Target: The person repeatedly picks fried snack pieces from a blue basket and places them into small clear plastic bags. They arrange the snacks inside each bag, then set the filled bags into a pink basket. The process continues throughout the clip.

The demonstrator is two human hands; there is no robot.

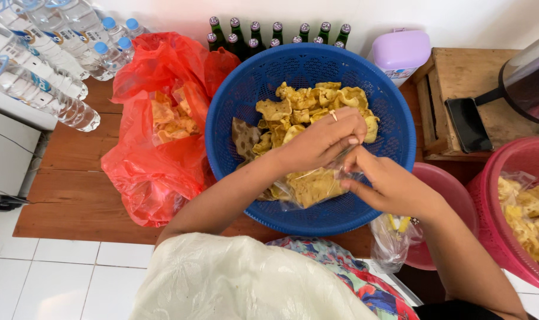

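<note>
Bagging step in hand, by the look of it: small clear bag [308,186] of yellow chips held over the blue basket [394,148] on the tabletop [74,189]. Left hand [320,142] curled, fingertips pinched at the bag's mouth. Right hand [388,185] closed on the same mouth from the other side. Loose chips [317,104] heaped behind in the basket; red bag [157,160] with more just beside. Next move likely calls for gathering and twisting the neck firmly, both grips kept tight.
</note>
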